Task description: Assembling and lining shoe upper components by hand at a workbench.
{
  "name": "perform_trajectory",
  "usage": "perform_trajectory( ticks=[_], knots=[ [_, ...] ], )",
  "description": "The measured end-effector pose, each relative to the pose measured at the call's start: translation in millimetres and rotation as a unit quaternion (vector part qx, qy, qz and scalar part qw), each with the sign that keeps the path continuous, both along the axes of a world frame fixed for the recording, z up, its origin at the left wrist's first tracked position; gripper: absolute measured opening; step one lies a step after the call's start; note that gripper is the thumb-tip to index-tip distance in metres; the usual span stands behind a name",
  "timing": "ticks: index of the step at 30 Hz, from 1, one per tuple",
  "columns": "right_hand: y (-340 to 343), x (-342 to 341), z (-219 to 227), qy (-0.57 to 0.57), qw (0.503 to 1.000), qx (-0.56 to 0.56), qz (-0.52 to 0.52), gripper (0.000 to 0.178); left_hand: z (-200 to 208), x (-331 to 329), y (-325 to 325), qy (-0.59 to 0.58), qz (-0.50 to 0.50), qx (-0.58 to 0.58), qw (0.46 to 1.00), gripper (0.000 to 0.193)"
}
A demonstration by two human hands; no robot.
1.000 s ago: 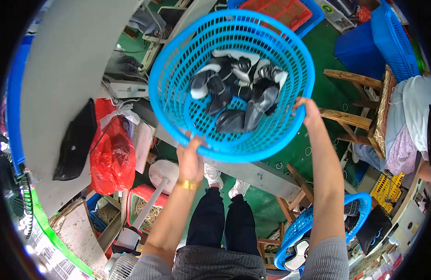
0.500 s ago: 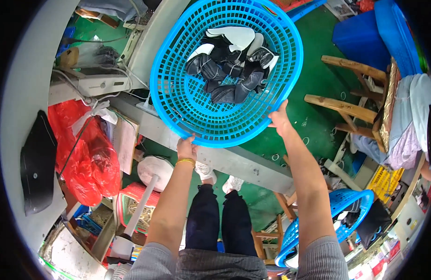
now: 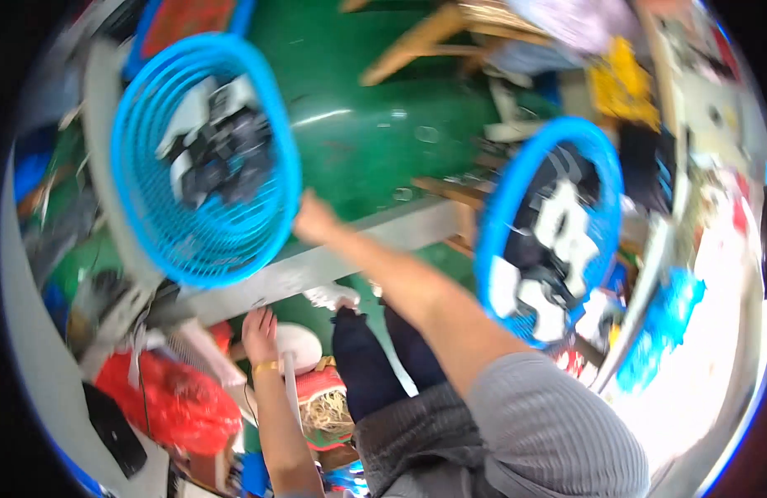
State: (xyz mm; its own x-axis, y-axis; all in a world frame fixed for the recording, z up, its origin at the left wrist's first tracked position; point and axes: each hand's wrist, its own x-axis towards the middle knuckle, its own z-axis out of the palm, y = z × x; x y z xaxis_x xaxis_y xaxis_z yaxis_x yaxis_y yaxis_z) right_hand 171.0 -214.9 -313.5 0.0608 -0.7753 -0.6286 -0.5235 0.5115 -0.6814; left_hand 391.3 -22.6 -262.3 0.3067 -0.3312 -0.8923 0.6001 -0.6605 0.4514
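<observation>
The blue plastic basket (image 3: 289, 158) lies at ten o'clock, holding black-and-white pieces (image 3: 227, 153). The right hand (image 3: 318, 219) meets its rim at four o'clock; whether that grip grasps, I cannot tell. The left hand (image 3: 260, 334), grip released, hangs apart toward the basket's half-past-five.

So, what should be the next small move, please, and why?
Perhaps ease the right hand slowly off the oval, blue plastic lattice basket at picture left, watching for tilt. The left hand appears empty and is apart from that basket; only the right hand is at its rim, and what bears the basket is not clearly visible.
</observation>
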Motion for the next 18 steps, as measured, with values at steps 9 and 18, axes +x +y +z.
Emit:
perform_trajectory(
  ticks=[9,18],
  knots=[
    [232,-92,201,-0.156,0.982,0.063,0.083,0.022,116,-39,108,0.007,-0.254,0.086,0.963,0.015],
    [405,-253,308,0.209,0.947,0.219,-0.105,0.024,201,-56,52,-0.013,-0.459,0.056,0.887,0.022]
  ],
)
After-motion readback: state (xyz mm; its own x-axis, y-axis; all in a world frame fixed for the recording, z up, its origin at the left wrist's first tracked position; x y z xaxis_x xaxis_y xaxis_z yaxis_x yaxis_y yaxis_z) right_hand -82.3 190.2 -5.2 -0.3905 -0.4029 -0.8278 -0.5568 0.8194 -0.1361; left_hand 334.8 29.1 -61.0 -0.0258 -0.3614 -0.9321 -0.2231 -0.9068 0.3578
